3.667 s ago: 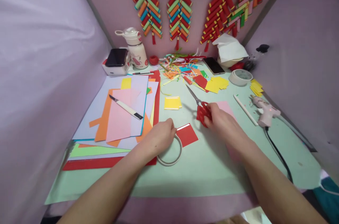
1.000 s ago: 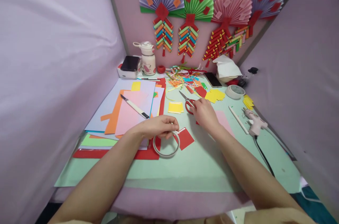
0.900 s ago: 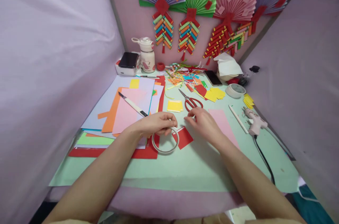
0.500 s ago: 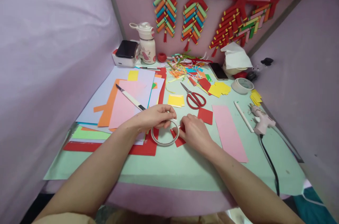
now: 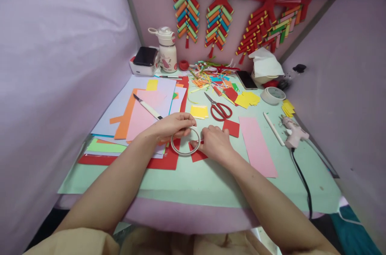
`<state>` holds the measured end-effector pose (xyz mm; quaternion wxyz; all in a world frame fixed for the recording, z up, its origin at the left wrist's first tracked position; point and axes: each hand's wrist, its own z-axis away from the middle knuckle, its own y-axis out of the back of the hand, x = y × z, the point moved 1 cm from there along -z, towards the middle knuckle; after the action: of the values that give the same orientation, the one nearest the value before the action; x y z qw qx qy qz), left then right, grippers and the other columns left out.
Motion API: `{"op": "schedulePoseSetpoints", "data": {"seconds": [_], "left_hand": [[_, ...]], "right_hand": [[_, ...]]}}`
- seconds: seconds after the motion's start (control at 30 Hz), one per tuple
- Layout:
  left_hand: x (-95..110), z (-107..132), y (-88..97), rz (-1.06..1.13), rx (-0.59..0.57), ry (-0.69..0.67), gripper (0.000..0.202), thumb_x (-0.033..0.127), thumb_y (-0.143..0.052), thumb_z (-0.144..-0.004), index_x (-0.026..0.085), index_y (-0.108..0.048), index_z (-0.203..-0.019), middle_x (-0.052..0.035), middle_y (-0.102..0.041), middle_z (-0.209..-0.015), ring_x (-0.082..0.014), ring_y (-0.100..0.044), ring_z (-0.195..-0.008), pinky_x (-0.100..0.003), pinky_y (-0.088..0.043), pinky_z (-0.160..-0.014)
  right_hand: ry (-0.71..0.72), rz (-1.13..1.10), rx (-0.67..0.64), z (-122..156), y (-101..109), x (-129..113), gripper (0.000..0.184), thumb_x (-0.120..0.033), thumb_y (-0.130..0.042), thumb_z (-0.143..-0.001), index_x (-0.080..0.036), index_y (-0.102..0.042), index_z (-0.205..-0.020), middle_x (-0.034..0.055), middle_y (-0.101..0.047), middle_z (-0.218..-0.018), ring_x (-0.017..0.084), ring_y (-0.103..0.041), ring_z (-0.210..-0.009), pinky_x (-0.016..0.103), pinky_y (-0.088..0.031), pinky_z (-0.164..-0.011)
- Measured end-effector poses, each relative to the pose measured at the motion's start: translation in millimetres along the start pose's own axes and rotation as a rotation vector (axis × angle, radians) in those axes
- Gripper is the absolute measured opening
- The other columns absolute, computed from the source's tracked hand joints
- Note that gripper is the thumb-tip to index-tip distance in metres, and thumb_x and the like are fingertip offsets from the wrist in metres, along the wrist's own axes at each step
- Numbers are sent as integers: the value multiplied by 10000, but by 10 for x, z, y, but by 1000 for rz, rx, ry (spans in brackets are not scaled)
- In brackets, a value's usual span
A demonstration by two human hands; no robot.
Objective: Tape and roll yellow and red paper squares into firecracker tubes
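My left hand (image 5: 175,125) is closed on a narrow roll of tape (image 5: 184,154), its ring held up on edge and facing me. My right hand (image 5: 216,143) is close by on the right, fingers curled down over a red paper piece (image 5: 199,157) on the table. Its thumb and fingertips pinch at that paper's far edge, seen partly through the ring. A red paper square (image 5: 231,128) lies just beyond the right hand. Past the hands are red-handled scissors (image 5: 221,110) and yellow paper pieces (image 5: 199,112).
A craft knife (image 5: 147,106) lies on stacked coloured paper (image 5: 120,86) at left. On the right are a pink paper strip (image 5: 257,146), a white stick (image 5: 274,128), a glue gun (image 5: 294,132) and a wide tape roll (image 5: 273,95). A bottle (image 5: 167,52) and paper scraps (image 5: 208,76) stand behind.
The view has shifted slightly. My left hand keeps the tape roll, and my right hand's fingertips have come a little lower and closer to the red paper behind the ring.
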<state>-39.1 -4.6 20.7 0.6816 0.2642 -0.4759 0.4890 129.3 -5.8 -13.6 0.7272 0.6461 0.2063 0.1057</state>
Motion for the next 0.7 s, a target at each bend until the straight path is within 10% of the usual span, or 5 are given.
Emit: {"op": "schedulePoseSetpoints", "data": {"seconds": [0.3, 0.7], "left_hand": [[26, 15, 67, 35, 39, -92, 113, 265, -545, -846, 165, -513, -804, 64, -468, -467, -3, -239, -318, -137, -130, -351], [29, -1, 68, 96, 94, -70, 89, 235, -531, -853, 165, -512, -803, 56, -506, -495, 1, -256, -314, -143, -136, -352]], "right_hand": [[181, -249, 188, 145, 8, 112, 19, -200, -544, -832, -192, -538, -816, 37, -567, -862, 174, -511, -806, 294, -346, -696], [174, -481, 150, 183, -111, 88, 126, -129, -394, -856, -200, -493, -826, 35, -528, -844, 170, -478, -806, 286, -395, -723]]}}
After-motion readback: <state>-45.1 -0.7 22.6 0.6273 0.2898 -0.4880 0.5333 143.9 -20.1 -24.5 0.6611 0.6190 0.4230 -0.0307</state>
